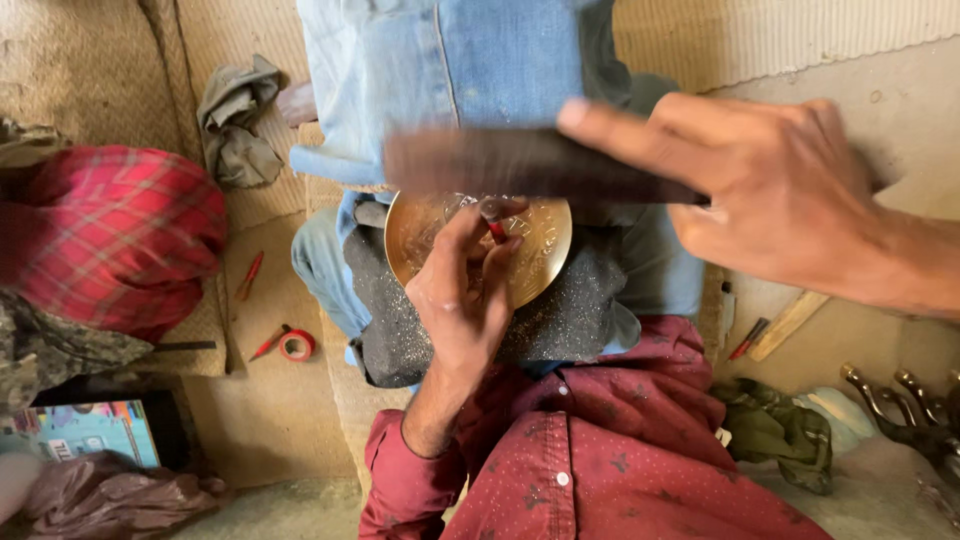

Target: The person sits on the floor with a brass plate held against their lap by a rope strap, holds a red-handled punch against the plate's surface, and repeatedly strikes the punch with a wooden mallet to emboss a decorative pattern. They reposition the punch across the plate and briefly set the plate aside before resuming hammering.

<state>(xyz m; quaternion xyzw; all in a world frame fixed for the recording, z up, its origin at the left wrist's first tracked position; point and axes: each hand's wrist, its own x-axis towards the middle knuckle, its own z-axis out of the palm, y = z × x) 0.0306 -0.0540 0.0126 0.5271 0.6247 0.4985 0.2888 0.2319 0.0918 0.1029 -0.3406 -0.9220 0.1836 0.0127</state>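
Note:
A round brass plate (545, 235) with engraved patterns rests on a dark glittery pad (575, 320) on my lap. My left hand (462, 290) pinches a small red-tipped punch tool (493, 222) upright against the plate's face. Above the plate my right hand (775, 190) grips a dark wooden mallet (520, 165), which is blurred and extends to the left over the plate's upper edge. I wear a red dotted shirt (590, 450) and blue jeans (440, 60).
A red tape roll (297, 345) and red pens (250, 275) lie on the woven mat at left. A red plaid bundle (120, 235) and a grey rag (235, 120) lie further left. Metal tools (905, 405), a green cloth (775, 430) and a wooden stick (790, 322) are at right.

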